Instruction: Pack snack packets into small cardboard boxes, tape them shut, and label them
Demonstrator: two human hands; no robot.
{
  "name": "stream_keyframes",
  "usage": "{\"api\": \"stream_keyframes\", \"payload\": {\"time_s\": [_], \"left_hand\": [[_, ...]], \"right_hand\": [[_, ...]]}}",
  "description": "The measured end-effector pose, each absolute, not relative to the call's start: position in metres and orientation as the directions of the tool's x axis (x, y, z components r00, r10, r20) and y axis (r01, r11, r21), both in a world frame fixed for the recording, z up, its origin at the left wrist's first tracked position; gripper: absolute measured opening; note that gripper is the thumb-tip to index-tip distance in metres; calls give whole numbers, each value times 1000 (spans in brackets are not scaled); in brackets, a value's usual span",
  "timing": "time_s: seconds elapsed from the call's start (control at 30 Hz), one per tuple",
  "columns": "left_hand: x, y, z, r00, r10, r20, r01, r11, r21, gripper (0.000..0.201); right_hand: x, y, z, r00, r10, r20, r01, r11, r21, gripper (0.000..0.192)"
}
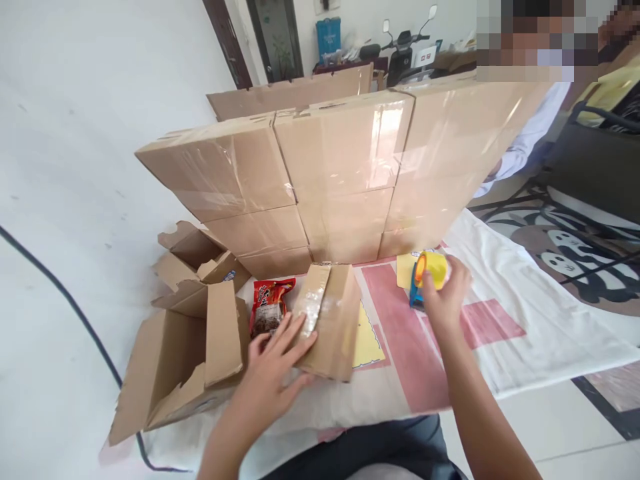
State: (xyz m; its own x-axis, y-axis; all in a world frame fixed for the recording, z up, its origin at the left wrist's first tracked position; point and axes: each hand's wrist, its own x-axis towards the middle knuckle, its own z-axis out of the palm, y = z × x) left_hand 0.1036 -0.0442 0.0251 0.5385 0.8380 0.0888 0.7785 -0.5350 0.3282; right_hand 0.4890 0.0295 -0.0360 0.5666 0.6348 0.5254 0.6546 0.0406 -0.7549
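A wall of taped cartons stood far across the cloth. Open empty boxes lay at left, a red snack packet beside them.

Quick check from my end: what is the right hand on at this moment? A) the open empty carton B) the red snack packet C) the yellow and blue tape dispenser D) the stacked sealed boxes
C: the right hand grips the yellow and blue tape dispenser on the cloth, while the left hand rests flat on the small taped box, beside the red snack packet.
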Motion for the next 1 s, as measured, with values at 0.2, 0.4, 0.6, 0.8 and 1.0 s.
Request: {"api": "stream_keyframes", "payload": {"time_s": [0.2,0.4,0.6,0.8,1.0], "left_hand": [[75,-45,24,533,829,170,810,-558,183,74],[149,-56,3,200,914,353,928,-292,231,74],[113,-40,1,434,870,235,851,-481,209,49],[151,-87,1,251,616,746,740,-619,262,42],[278,-112,-63,164,973,160,348,-209,914,14]], "right_hand": [[537,36,-69,524,849,70,207,-47,-977,53],[487,24,-70,570,812,124,133,58,-989,51],[479,20,-69,562,823,81,73,49,-996,52],[465,15,-69,566,821,71,0,86,-996,53],[466,12,-70,636,759,142,26,163,-986,52]]}}
